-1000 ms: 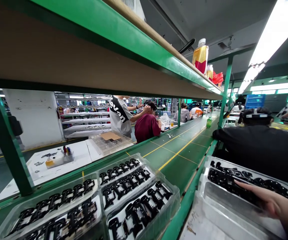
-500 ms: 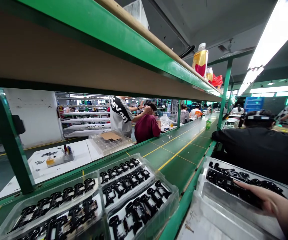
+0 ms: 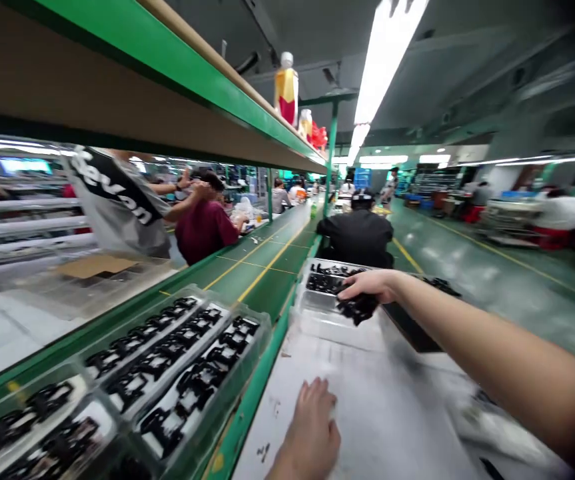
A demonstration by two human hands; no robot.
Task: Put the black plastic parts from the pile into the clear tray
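My right hand (image 3: 372, 287) is closed around a clump of black plastic parts (image 3: 358, 308), above the front edge of a clear compartment tray (image 3: 312, 303). More black parts lie in that tray's rear compartments. My left hand (image 3: 312, 423) hovers over or rests on the white worktop (image 3: 362, 393), fingers stretched forward and holding nothing. To its left, on the green conveyor belt, a divided clear tray (image 3: 262, 333) carries rows of black parts on white liners. A second such tray (image 3: 112, 427), partly cut off, sits nearer to me. Blur hides the parts' fine shape.
A green-edged shelf (image 3: 207, 83) runs overhead on the left, with bottles (image 3: 286, 90) on it. The conveyor belt (image 3: 272, 257) stretches ahead. A person in black (image 3: 357, 230) sits beyond the right tray; people in maroon (image 3: 202, 230) and grey (image 3: 122, 207) are across the belt.
The view has swung right. My right hand has lifted a clump of black parts out of the right tray's compartment. My left hand has come into view over the worktop.
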